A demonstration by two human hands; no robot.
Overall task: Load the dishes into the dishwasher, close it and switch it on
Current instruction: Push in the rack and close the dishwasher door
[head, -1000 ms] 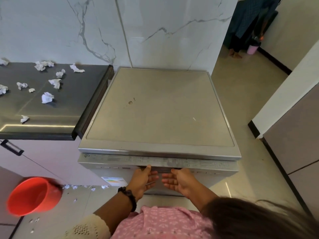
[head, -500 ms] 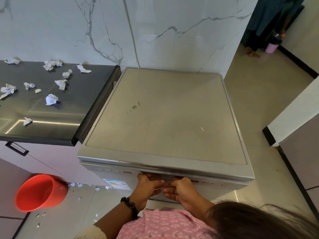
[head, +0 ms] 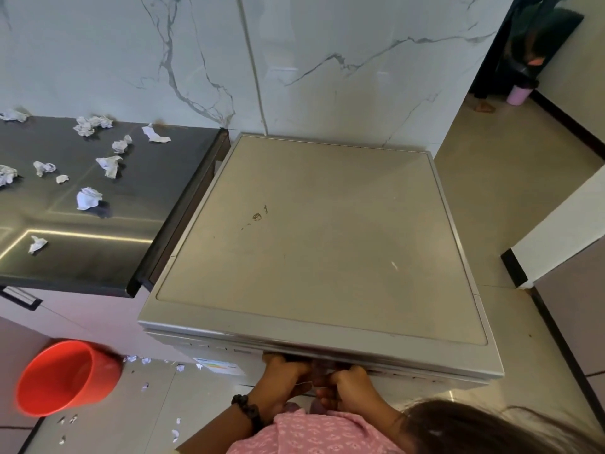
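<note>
The dishwasher (head: 320, 244) fills the centre of the frame, its door up. Both hands sit side by side at the lower centre, left hand (head: 283, 378) and right hand (head: 348, 386), fingers curled under the door's top edge. Crumpled paper (head: 88, 198) dots the dark worktop (head: 137, 178) at left; a red bucket (head: 65, 376) stands lower left.

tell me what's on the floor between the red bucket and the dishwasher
In the head view, small scraps of white paper lie on the tiled floor between the red bucket and the dishwasher; nothing larger is there.
</note>
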